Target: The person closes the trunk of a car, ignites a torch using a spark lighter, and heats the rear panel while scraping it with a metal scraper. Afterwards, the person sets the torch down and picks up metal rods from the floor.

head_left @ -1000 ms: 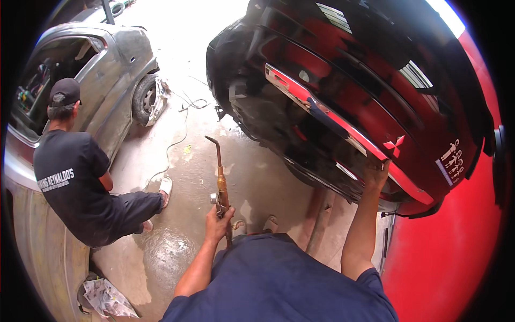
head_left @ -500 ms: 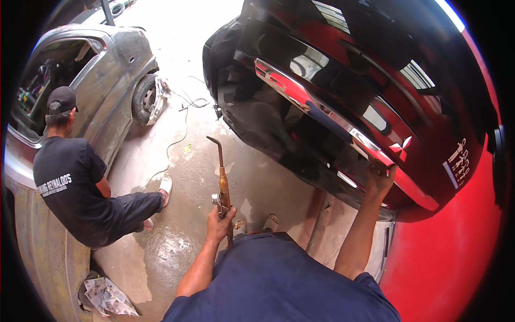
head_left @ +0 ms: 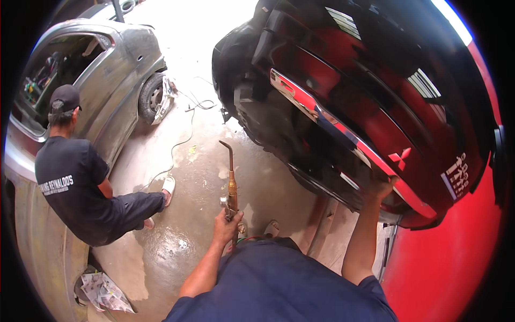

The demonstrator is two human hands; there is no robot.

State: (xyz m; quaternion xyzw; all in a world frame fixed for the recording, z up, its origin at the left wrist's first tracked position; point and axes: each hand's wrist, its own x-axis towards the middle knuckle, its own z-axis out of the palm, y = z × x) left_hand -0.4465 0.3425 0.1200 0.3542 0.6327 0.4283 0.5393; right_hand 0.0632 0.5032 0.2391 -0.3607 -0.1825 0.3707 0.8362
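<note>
My left hand (head_left: 225, 227) is wrapped round the handle of a brass gas torch (head_left: 232, 185) held upright in front of me. Its thin, bent tip points away, toward the far floor, and no flame shows at it. To the right, my right hand (head_left: 382, 189) hooks the lower edge of a dark, glossy tailgate (head_left: 370, 102), beside its chrome trim strip (head_left: 343, 131). Most of those fingers are hidden under the edge. A gap shows between the tailgate and the dark rear of the car below it.
At left a person (head_left: 70, 177) in dark clothes sits beside a bare-metal car body (head_left: 115, 70). A cable (head_left: 182, 142) trails over the wet concrete floor (head_left: 177, 257). Crumpled newspaper (head_left: 107, 292) lies at lower left. A red car panel (head_left: 429, 268) borders my right side.
The tailgate has swung up a little with my right hand at its edge, and the gap beneath looks wider. The torch sits slightly further right in view.
</note>
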